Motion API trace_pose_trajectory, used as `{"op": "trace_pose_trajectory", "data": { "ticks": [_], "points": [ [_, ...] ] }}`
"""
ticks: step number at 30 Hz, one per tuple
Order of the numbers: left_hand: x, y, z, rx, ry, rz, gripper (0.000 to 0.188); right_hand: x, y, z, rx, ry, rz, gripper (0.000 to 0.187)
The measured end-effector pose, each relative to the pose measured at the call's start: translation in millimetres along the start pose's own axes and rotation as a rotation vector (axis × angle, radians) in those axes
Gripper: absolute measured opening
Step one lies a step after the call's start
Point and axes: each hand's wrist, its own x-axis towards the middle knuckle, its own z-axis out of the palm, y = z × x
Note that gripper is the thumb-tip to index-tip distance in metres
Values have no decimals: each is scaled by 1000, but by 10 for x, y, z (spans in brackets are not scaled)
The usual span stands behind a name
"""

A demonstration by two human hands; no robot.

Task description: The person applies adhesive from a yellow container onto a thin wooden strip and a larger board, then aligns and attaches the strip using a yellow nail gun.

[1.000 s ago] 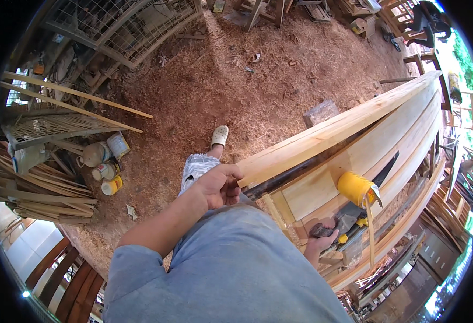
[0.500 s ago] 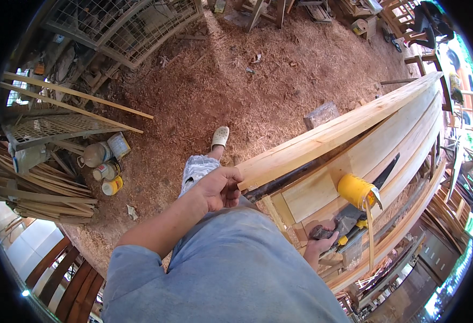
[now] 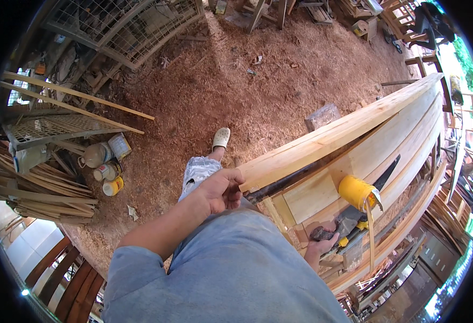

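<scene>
My left hand (image 3: 221, 189) grips the near end of a long pale wooden plank (image 3: 344, 126) that runs away to the upper right along the edge of a curved wooden hull. My right hand (image 3: 322, 245) is low on the right, shut on a dark power tool with yellow parts (image 3: 349, 223) that lies inside the hull. A yellow roll of tape (image 3: 357, 192) sits just above that tool, with a strip hanging down. My blue shirt hides much of the right arm.
Sawdust covers the ground (image 3: 247, 91). My foot in a pale clog (image 3: 221, 138) stands on it. Tins and jars (image 3: 107, 164) sit at the left beside stacked wooden strips (image 3: 32, 188) and wire mesh racks (image 3: 123, 27). Timber and furniture lie at the top.
</scene>
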Motion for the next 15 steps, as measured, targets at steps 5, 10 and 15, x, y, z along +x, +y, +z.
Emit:
{"op": "trace_pose_trajectory", "data": {
  "ticks": [5,10,15],
  "points": [
    [15,-4,4,-25,5,-14,18,-185,-53,179,13,61,13,38],
    [-16,12,38,-1,11,-3,18,-94,-28,53,-31,32,2,37],
    [-14,3,18,-17,12,-5,17,-104,-37,92,-41,26,18,36]
  ]
}}
